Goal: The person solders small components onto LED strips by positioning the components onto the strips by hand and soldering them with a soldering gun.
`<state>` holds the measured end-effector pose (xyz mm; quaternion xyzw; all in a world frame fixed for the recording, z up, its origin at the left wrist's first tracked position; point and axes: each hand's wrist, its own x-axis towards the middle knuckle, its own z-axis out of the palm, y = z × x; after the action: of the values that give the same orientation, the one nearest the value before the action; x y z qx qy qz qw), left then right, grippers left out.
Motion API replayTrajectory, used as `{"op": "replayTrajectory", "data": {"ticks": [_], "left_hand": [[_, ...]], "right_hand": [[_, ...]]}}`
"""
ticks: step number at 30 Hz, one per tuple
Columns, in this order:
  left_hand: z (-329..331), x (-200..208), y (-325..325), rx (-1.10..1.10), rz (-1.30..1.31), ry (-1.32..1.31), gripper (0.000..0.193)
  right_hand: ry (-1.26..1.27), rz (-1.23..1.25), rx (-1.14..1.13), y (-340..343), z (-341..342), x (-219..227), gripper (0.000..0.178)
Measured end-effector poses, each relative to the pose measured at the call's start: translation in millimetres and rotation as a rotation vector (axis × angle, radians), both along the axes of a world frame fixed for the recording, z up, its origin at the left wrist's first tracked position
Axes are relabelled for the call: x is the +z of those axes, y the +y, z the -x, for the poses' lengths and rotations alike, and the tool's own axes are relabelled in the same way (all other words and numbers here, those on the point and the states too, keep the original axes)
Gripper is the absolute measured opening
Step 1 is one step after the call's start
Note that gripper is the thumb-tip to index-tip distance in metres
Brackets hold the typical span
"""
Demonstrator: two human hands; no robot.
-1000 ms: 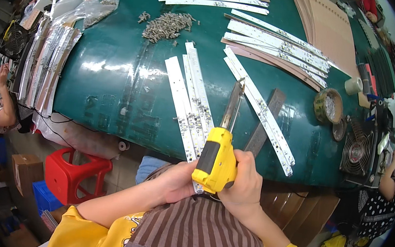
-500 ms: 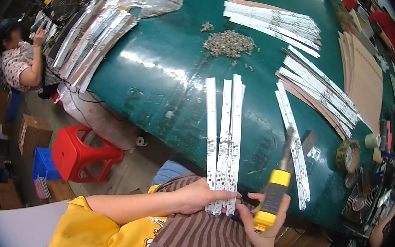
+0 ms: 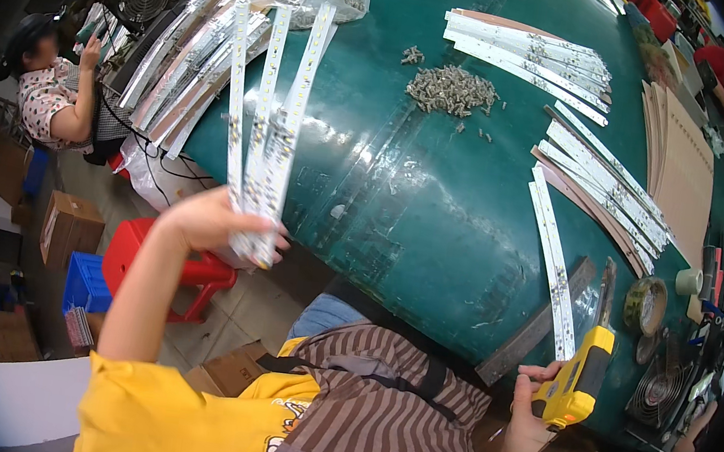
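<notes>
My left hand (image 3: pixel 222 225) is raised at the left, above the table's near edge. Its fingers close around the lower ends of several narrow white LED strips (image 3: pixel 267 97), which fan out upward and away. At the right, my right hand (image 3: pixel 530 418) grips a yellow and black hand tool (image 3: pixel 575 379). A long metal shaft (image 3: pixel 607 292) points away from the tool's body; its exact kind does not show. Just left of the tool, one or two LED strips (image 3: pixel 551 258) lie on the table, next to a dark flat bar (image 3: pixel 530 332).
The green table (image 3: pixel 399 221) carries a heap of small metal parts (image 3: pixel 453 91). Fanned LED strips (image 3: pixel 527 57) lie behind, more (image 3: pixel 606 188) at right. A tape roll (image 3: pixel 645 306) and fan (image 3: pixel 664 381) stand right. A red stool (image 3: pixel 167 265) and seated person (image 3: pixel 57 98) are left.
My left hand has lifted the LED strips away from my lap, up and to the left. My right hand has carried the tool to the right, off the strip on the table.
</notes>
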<state>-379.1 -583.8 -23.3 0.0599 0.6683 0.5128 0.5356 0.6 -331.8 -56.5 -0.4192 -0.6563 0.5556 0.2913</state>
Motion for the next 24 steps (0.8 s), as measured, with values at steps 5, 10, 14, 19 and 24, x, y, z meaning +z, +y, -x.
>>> {"op": "replayTrajectory", "data": {"ticks": [5,10,14,19,24], "left_hand": [[102,-7,-46,-0.047,0.23,-0.157,0.029],[142,-19,-62,-0.115,0.387,-0.176,0.027],[151,-17,-70,-0.098,0.573,-0.089,0.036],[171,-23,-111,-0.112,0.658,-0.222,0.065],[123,21,-80,0.003,1.267,0.779,0.074]], "right_hand": [[0.011,0.067,-0.049,0,-9,-8,0.058],[-0.022,0.042,-0.154,3,-15,11,0.063],[-0.089,-0.187,-0.089,13,-35,15,0.064],[-0.195,-0.306,-0.204,26,-56,4,0.068],[-0.2,-0.383,-0.219,32,-70,-5,0.056]]}}
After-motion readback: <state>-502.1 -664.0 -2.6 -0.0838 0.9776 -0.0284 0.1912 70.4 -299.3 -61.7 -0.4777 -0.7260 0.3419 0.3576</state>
